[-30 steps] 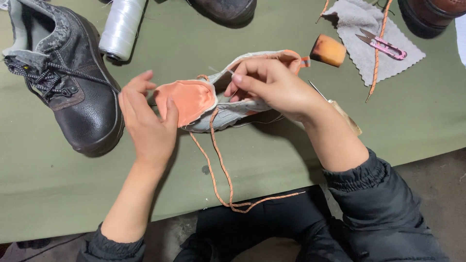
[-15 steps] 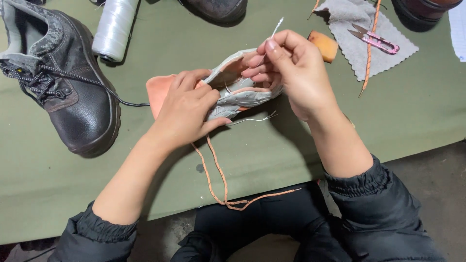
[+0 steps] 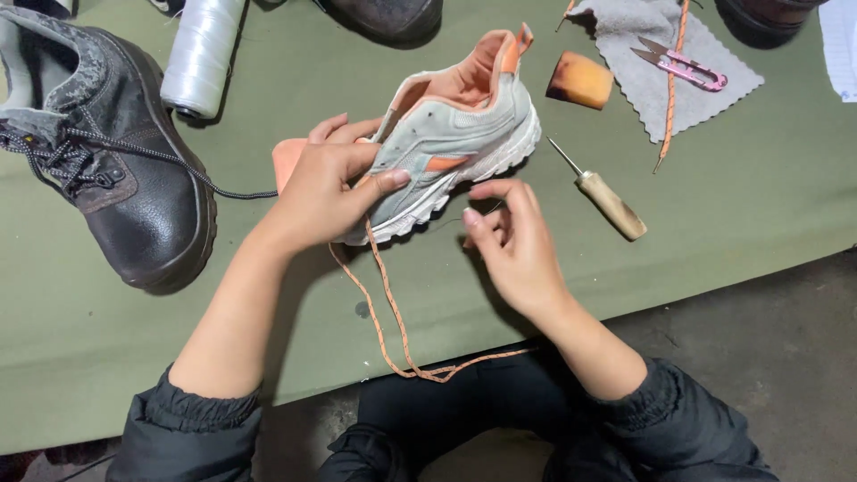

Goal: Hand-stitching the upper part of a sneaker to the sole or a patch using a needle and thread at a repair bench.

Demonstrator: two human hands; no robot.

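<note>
My left hand (image 3: 330, 192) grips a grey sneaker (image 3: 455, 134) with orange lining and a white sole, holding it tilted on its side above the green table (image 3: 759, 178). An orange flap shows behind my fingers. The sneaker's orange lace (image 3: 393, 321) hangs down over the table's front edge. My right hand (image 3: 513, 245) is just below the sole, with thumb and forefinger pinched on a thin dark thread (image 3: 451, 221) that runs to the sole. A wooden-handled awl (image 3: 611, 201) lies on the table to the right of that hand.
A black boot (image 3: 134, 187) with loose laces lies at the left, a white thread spool (image 3: 201, 58) behind it. Back right are an orange-brown block (image 3: 580, 80), a grey cloth (image 3: 643, 98), pink snips (image 3: 683, 64) and an orange cord. Dark shoes sit along the far edge.
The sneaker has been turned so its side and sole face me. My right hand has dropped from above the shoe to below the sole, and the awl now lies on the table.
</note>
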